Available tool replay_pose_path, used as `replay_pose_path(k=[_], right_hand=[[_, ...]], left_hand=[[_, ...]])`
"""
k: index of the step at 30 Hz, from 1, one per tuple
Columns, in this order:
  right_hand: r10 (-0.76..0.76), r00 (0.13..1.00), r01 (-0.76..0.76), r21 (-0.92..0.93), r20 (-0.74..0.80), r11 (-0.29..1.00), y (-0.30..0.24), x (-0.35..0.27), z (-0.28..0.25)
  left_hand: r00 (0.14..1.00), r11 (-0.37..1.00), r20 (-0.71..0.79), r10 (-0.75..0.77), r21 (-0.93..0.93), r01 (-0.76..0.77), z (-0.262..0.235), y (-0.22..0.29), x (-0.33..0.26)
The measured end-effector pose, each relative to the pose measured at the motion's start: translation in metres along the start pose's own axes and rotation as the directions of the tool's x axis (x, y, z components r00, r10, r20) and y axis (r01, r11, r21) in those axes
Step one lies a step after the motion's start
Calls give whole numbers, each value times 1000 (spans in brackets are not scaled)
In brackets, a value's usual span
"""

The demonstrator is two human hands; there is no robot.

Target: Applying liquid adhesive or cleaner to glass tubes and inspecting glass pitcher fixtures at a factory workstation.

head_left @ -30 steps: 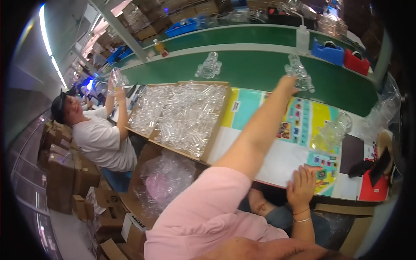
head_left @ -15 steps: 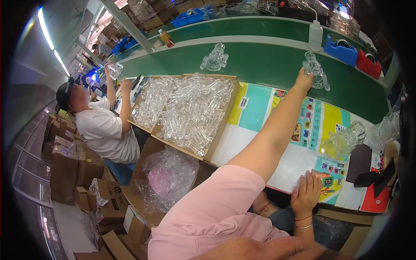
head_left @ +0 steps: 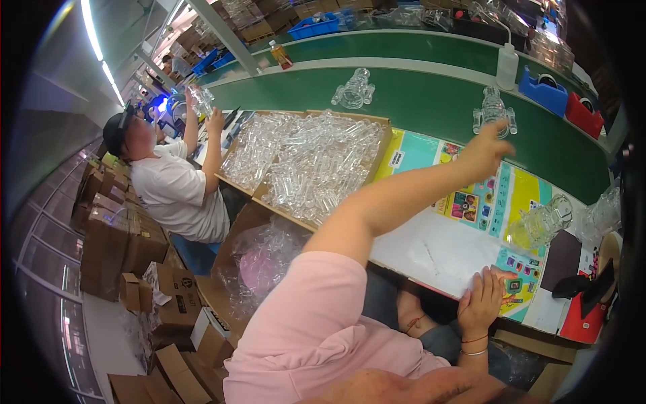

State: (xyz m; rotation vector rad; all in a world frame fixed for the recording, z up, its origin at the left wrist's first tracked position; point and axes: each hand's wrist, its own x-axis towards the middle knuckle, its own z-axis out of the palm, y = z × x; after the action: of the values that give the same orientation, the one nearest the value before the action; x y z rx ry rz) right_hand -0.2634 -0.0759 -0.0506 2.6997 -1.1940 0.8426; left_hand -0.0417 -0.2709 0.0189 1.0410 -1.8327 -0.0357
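My left hand (head_left: 486,153) reaches across the bench to the green conveyor belt (head_left: 420,108), its fingers apart. The fingertips overlap the near end of a clear plastic piece (head_left: 493,106) with rounded side parts; whether they touch it I cannot tell. A similar clear piece (head_left: 353,91) sits further left on the belt. My right hand (head_left: 481,299) lies flat at the bench's near edge, fingers stretched over a colourful printed sheet (head_left: 404,148). Beyond it lies a clear jar-like plastic piece (head_left: 542,222).
A cardboard tray (head_left: 387,138) full of clear plastic parts stands on the left of the bench. Below it is a box with a plastic bag (head_left: 262,266). A co-worker (head_left: 171,168) holds a clear piece. Tape dispensers (head_left: 545,91) and a squeeze bottle (head_left: 507,66) stand far right.
My left hand has let go of the clear piece on the belt and drawn back toward me. That piece has turned. The view has shifted slightly; my right hand stays on the bench edge.
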Motion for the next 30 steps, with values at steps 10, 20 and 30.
replay_pose_path(k=[10, 20, 30], right_hand=[[-4, 1000, 4, 6, -5, 1000, -2, -4, -2], [9, 999, -10, -34, -31, 999, -7, 0, -5], [2, 998, -3, -7, -61, 1000, -12, -2, -1]], left_hand=[[939, 992, 325, 115, -93, -89, -124, 95, -96], [921, 524, -256, -295, 763, 380, -241, 33, -195], [786, 402, -182, -591, 778, 482, -255, 16, -226]])
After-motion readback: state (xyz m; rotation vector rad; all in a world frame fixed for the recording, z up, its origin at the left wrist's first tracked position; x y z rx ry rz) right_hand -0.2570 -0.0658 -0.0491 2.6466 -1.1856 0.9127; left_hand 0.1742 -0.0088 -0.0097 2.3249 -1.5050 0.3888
